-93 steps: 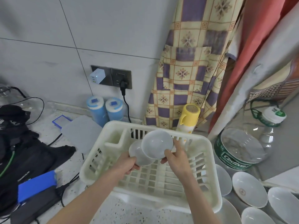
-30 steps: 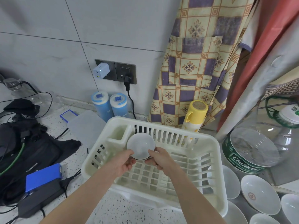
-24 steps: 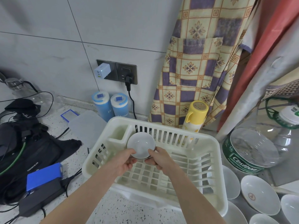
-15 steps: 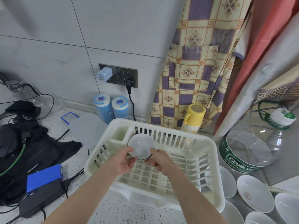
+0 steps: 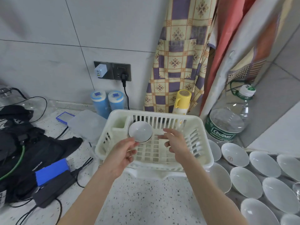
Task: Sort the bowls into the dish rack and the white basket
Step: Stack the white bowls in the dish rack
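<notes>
1. Left hand (image 5: 122,154) hovers over the near-left part of the dish rack (image 5: 203,147), fingers loosely curled and holding nothing. Its fingertips sit right at the lower rim of the small white bowl (image 5: 140,131); can't tell if they actually touch.
2. The bowl stands on edge in the rack's far-left corner, beside the little cutlery compartment (image 5: 119,123), open side facing the camera. There may be a second bowl tucked behind it, hard to make out.
3. Right hand (image 5: 175,142) is over the middle of the rack, fingers spread and relaxed, apart from the bowl and from the other hand.
4. More white bowls (image 5: 246,181) are spread on the counter right of the rack; several are cut off by the frame edge.
</notes>
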